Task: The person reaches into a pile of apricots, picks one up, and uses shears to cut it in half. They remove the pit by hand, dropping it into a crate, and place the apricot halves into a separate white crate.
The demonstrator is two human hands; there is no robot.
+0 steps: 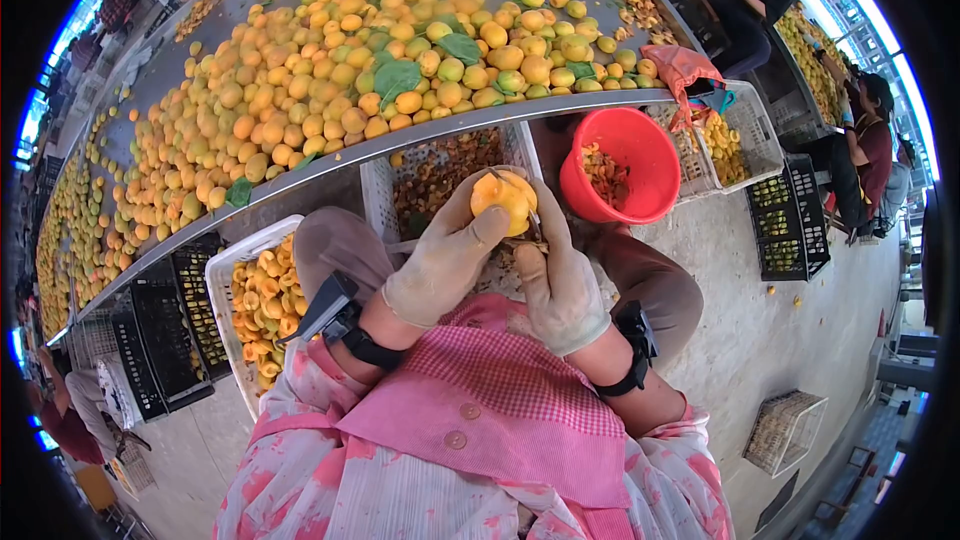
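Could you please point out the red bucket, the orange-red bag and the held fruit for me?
Red bucket (651, 152): head view, bare inner wall.
Orange-red bag (682, 67): head view, middle of its crumpled surface.
Held fruit (512, 199): head view, its exposed yellow surface.

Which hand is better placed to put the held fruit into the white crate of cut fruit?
Probably the left hand: its thumb rests on the fruit, and it is nearer the crate. The right hand is farther across.
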